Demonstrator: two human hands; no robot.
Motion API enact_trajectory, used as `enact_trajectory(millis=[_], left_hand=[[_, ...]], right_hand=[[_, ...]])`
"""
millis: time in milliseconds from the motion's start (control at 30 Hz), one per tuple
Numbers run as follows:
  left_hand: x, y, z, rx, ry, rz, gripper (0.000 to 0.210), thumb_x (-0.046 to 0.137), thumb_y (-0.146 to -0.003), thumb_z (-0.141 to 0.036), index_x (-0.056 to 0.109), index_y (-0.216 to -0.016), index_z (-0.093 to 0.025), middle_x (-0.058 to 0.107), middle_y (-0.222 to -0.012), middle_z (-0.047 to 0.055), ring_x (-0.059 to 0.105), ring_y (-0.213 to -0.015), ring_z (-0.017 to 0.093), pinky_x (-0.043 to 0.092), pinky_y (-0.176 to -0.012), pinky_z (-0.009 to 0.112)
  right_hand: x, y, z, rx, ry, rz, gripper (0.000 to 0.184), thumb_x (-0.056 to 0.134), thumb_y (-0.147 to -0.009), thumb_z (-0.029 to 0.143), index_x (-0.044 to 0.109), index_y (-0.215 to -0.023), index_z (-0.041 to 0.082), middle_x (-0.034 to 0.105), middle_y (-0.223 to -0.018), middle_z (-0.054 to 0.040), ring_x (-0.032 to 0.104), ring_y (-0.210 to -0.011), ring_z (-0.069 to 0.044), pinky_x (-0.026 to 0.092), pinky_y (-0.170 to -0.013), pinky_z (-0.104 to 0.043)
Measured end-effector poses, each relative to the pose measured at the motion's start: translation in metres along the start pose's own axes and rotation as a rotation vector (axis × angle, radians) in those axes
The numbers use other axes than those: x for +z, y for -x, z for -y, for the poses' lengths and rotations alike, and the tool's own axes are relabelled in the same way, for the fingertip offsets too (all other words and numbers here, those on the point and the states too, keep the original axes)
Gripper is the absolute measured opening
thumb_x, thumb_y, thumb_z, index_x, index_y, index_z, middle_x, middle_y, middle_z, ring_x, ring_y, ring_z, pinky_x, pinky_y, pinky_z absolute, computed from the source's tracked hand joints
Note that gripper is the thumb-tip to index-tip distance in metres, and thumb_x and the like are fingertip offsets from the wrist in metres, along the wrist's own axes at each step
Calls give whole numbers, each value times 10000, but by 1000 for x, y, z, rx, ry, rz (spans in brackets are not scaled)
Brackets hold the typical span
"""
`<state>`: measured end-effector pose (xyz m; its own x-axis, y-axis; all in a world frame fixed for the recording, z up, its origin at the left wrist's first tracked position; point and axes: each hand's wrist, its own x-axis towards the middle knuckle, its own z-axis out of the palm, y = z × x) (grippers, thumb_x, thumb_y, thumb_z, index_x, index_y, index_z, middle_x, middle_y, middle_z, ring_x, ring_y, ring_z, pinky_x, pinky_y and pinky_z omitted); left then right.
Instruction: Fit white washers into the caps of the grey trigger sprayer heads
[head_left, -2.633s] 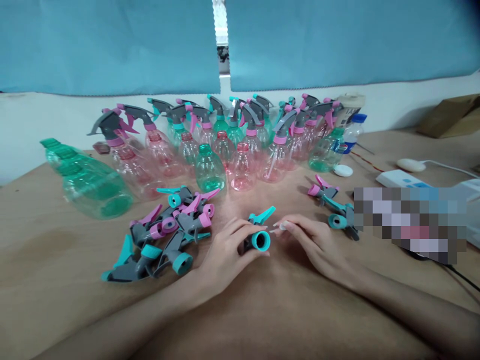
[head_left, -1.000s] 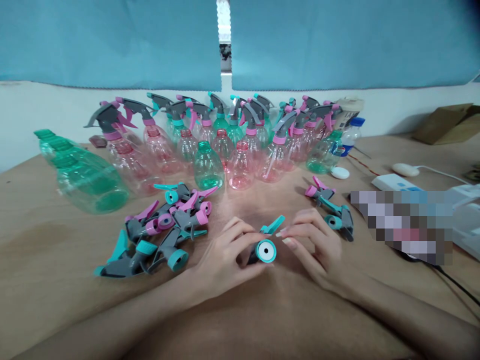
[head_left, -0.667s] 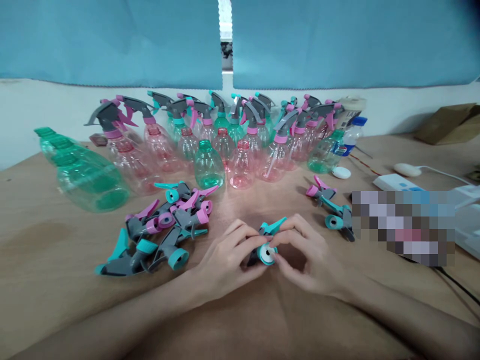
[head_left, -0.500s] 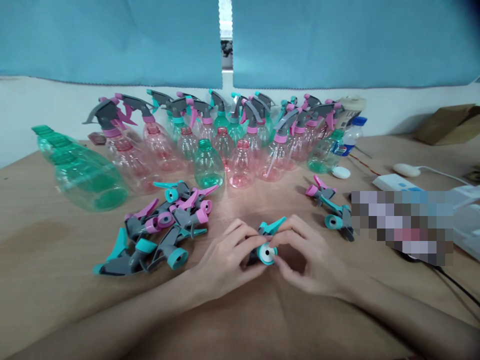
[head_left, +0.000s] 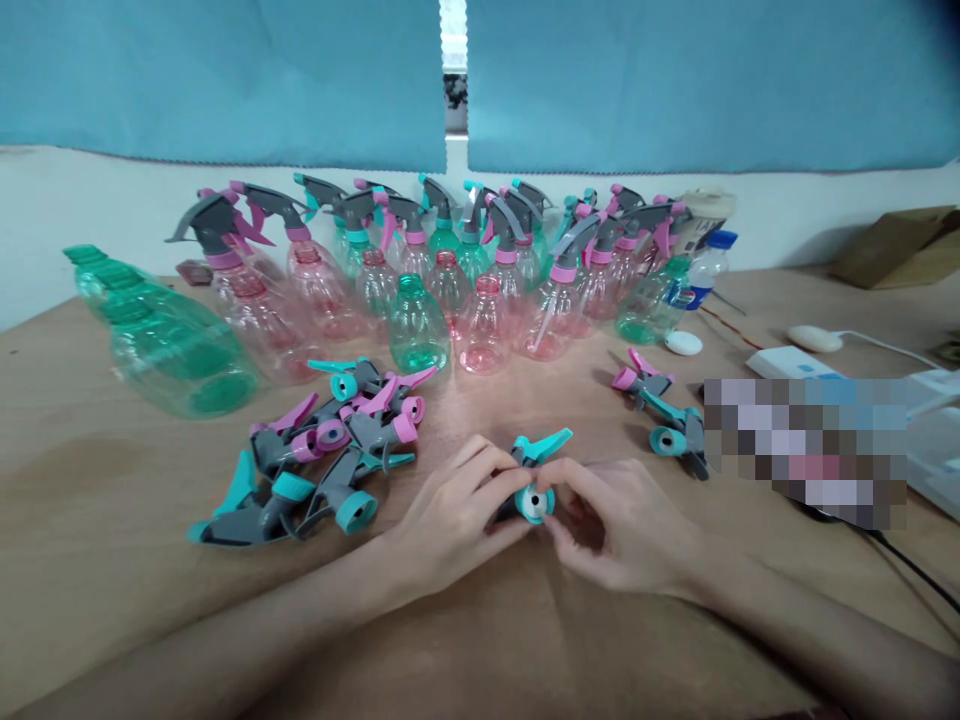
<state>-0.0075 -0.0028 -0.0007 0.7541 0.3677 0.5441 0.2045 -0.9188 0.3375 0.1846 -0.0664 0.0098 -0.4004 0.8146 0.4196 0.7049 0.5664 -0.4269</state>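
Note:
A grey and teal trigger spray head is held between both hands near the front of the table, its round collar facing me and a white disc with a dark hole showing inside. My left hand is closed around the grey body from the left, hiding much of it. From the right, my right hand pinches the teal collar between thumb and fingers. A pile of loose spray heads, teal and pink with grey, lies to the left. Two more, including a teal one, lie to the right.
Pink and green bottles stand in rows at the back, many with spray heads; an open green bottle and pink bottle are in front. Green bottles stand far left. A white power strip, cables and a blurred-out object are at right.
Both hands stay in place around the spray head. The right fingers have shifted slightly at the collar, with the fingertips now at its rim.

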Motion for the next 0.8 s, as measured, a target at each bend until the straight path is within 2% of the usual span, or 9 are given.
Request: enact_trajectory(millis=[233, 333, 400, 433, 600, 800], left_hand=[[1, 0, 3, -33, -9, 3, 156, 605, -850, -211, 587, -990, -144, 593, -884, 63, 508, -837, 188, 475, -710, 309], [1, 0, 3, -37, -9, 3, 173, 634, -829, -214, 599, -975, -128, 594, -879, 71, 509, -834, 191, 470, -716, 311], [1, 0, 3, -38, -5, -4, 187, 649, -817, -218, 605, -971, -121, 595, -879, 76, 512, -836, 194, 468, -718, 313], [1, 0, 3, -39, -3, -12, 193, 653, -814, -221, 606, -971, -120, 596, -879, 77, 514, -835, 194, 467, -718, 314], [2, -1, 3, -43, 3, -36, 190, 644, -812, -220, 597, -977, -139, 592, -880, 64, 512, -833, 191, 467, -719, 320], [1, -1, 2, -44, 4, -27, 192, 640, -810, -193, 588, -986, -138, 584, -895, 65, 504, -845, 193, 467, -724, 318]], right_hand=[[2, -2, 0, 8, 24, -30, 143, 519, -751, 164, 540, -890, 189, 595, -624, 40, 560, -556, -114, 404, -535, -226], [2, -3, -1, -21, 42, -77, 124, 541, -747, 152, 552, -863, 195, 632, -660, 42, 603, -616, -114, 456, -793, -302], [3, -3, -2, -23, 60, -106, 139, 564, -739, 145, 565, -865, 205, 653, -686, 51, 630, -665, -116, 376, -965, -382], [3, -3, -2, -19, 70, -119, 139, 572, -742, 147, 571, -866, 211, 660, -693, 55, 638, -679, -118, 342, -1001, -403], [3, -3, -1, -23, 91, -159, 85, 585, -777, 166, 591, -845, 216, 651, -647, 64, 632, -630, -110, 341, -1000, -405], [11, -2, 0, 7, 104, -199, 32, 571, -806, 187, 593, -827, 197, 580, -554, 75, 563, -518, -91, 413, -909, -362]])
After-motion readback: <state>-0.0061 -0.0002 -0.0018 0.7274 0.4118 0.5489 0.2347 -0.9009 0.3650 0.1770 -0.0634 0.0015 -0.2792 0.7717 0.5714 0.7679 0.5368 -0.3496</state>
